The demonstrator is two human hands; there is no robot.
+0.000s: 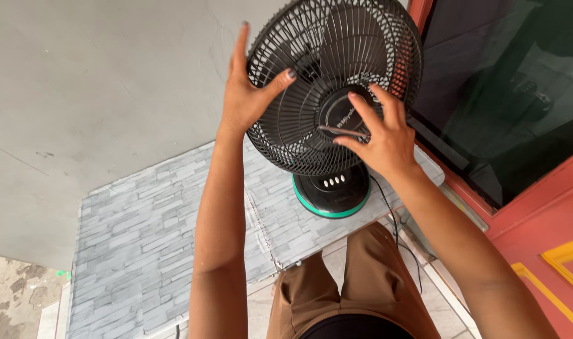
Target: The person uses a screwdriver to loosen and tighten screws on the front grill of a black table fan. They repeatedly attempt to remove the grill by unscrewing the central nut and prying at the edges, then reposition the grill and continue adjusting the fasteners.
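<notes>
Black wire grille: the left hand clasps its rim, thumb over the wires, while the right hand pinches a thin tool at the hub. The grille looks not yet off the fan, whose base stands on a grey stone-patterned table.

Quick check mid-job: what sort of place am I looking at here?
Probably a home porch or entryway: a grey plastered wall, a ledge covered in stone-pattern sheet, and a red-framed dark glass door. Both hands hold a black desk fan.
</notes>
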